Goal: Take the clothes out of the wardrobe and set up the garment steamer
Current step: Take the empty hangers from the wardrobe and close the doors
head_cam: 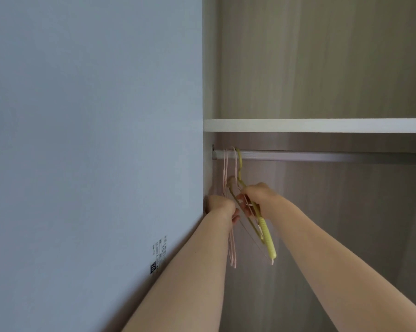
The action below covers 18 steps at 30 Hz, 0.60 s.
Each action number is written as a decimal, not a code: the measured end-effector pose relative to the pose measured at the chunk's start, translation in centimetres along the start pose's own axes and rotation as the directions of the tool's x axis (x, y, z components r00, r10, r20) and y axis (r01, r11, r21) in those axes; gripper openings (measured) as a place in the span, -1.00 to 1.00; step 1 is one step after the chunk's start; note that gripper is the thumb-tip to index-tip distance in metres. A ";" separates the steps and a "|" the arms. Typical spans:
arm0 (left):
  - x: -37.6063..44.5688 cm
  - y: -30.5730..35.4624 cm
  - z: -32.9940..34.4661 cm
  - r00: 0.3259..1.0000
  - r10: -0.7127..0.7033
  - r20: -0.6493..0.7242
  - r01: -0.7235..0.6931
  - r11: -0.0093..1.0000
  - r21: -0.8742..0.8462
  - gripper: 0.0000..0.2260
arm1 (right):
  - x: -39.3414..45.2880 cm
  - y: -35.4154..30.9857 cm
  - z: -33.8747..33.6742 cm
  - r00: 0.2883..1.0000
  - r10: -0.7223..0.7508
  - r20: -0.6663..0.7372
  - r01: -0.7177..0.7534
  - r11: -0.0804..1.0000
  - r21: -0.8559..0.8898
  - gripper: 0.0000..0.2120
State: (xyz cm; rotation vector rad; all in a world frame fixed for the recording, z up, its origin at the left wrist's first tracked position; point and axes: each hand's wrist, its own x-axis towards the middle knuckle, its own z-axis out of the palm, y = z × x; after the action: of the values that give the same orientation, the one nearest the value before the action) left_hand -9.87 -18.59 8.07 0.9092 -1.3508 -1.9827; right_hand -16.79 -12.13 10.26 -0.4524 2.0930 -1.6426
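Under the white shelf [322, 125], hangers hook on the rail [322, 156] at its 9 o'clock end. Right hand [257, 197] grips the yellow hanger [267, 236]; left hand [220, 207] holds the pink hangers [233, 250].

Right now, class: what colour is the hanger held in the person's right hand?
Yellow-green hanger, gripped by the right hand; head view.
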 end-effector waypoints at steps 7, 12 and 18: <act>-1.1 0.0 0.8 0.998 -0.042 0.039 0.044 0.997 -0.055 -0.75 | 0.3 0.0 -1.0 0.977 -0.156 -0.146 0.164 0.985 0.046 -0.76; -1.8 0.0 1.7 0.998 0.033 0.048 -0.031 0.999 -0.041 -0.76 | -1.2 0.3 -2.3 0.965 -0.171 -0.201 0.188 0.980 0.068 -0.78; -5.2 -2.4 2.0 0.991 0.051 0.123 -0.045 0.998 -0.050 -0.76 | -4.1 3.1 -3.6 0.960 -0.185 -0.209 0.199 0.979 0.049 -0.85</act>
State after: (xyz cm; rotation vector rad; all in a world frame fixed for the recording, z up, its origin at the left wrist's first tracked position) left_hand -8.51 -12.72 7.49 0.7359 -1.3742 -2.0545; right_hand -15.18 -6.37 8.52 -0.4964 2.1871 -1.9405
